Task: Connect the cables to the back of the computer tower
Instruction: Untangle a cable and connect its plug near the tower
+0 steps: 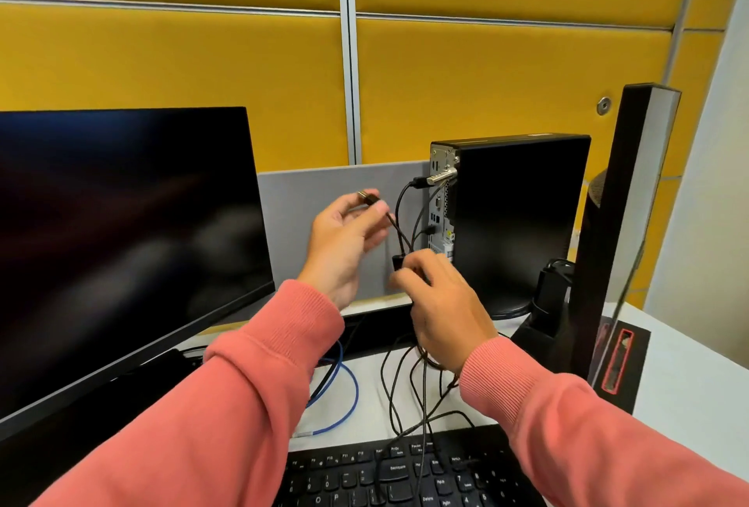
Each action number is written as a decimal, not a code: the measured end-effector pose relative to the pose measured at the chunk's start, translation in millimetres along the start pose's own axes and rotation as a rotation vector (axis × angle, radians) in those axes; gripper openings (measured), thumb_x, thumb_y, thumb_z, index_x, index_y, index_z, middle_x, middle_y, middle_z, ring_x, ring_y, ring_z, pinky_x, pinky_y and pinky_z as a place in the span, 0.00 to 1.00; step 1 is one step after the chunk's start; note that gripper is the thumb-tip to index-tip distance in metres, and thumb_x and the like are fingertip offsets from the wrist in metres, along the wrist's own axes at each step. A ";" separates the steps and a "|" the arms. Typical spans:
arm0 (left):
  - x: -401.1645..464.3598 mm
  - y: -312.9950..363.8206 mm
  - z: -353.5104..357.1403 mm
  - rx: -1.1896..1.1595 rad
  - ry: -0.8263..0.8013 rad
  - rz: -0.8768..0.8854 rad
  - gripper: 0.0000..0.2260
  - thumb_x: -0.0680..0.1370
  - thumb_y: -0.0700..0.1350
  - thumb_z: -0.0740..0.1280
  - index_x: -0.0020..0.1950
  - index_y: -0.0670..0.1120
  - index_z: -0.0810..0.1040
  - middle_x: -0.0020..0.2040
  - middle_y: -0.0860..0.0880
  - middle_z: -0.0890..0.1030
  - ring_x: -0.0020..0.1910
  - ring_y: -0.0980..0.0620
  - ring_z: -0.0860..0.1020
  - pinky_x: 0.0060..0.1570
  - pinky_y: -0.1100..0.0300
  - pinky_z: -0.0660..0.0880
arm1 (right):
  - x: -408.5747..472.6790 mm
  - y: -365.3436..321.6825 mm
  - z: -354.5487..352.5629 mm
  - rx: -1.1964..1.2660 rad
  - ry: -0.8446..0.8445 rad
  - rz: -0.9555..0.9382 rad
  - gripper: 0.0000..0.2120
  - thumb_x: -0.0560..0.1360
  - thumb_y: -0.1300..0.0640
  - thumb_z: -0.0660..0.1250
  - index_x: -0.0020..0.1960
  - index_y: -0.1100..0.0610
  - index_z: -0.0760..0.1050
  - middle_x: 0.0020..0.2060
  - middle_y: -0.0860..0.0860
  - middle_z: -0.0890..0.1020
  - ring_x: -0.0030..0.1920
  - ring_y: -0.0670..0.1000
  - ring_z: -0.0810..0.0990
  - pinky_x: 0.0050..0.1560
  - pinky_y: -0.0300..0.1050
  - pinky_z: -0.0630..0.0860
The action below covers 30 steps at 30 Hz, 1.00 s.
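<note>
A dark monitor (121,230) is standing at left. The left hand (344,243) is pinching a loose plug (367,196), not yet inserted; the right hand (441,303) is gripping a black cable bundle (399,263). Two cables are already sitting in the computer tower (518,218), upright on the white desk (681,352); the work appears partly complete. Yellow partition panels (486,80) are backing the desk.
</note>
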State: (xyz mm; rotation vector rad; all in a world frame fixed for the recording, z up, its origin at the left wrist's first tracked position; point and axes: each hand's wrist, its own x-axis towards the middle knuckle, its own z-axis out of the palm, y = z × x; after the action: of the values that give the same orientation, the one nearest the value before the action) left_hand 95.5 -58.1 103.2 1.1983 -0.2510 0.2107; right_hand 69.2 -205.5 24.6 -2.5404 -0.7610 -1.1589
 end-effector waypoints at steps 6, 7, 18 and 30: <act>16.2 11.3 -13.1 -0.084 0.093 0.029 0.09 0.85 0.37 0.62 0.63 0.43 0.79 0.48 0.48 0.81 0.47 0.53 0.84 0.48 0.59 0.82 | 5.9 13.2 0.7 0.153 0.080 0.386 0.24 0.72 0.70 0.68 0.57 0.47 0.66 0.59 0.45 0.65 0.52 0.51 0.74 0.43 0.48 0.78; 17.1 12.6 -16.5 -0.099 0.107 0.039 0.08 0.85 0.38 0.61 0.60 0.43 0.79 0.48 0.48 0.81 0.46 0.53 0.83 0.48 0.59 0.81 | 7.8 16.7 2.6 0.203 0.104 0.509 0.20 0.74 0.67 0.69 0.56 0.46 0.66 0.57 0.44 0.66 0.51 0.49 0.74 0.44 0.45 0.77; 25.4 19.5 -52.1 -0.341 0.328 0.075 0.10 0.86 0.36 0.57 0.53 0.43 0.77 0.44 0.49 0.77 0.36 0.57 0.75 0.41 0.64 0.77 | 27.1 35.4 9.4 0.768 0.281 1.084 0.04 0.78 0.62 0.70 0.47 0.60 0.75 0.35 0.54 0.77 0.28 0.50 0.75 0.29 0.40 0.74; 10.7 -4.5 -43.6 0.137 0.037 0.045 0.13 0.86 0.37 0.55 0.62 0.47 0.77 0.39 0.49 0.78 0.34 0.56 0.71 0.41 0.61 0.70 | 25.0 33.3 -10.2 0.115 -0.097 0.853 0.07 0.73 0.55 0.65 0.47 0.46 0.69 0.41 0.45 0.78 0.45 0.54 0.78 0.47 0.50 0.75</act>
State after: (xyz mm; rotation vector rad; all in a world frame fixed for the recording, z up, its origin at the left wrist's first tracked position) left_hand 110.5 -18.5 87.5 1.3235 -0.2345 0.2928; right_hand 94.9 -228.7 50.0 -2.4017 0.2507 -0.6707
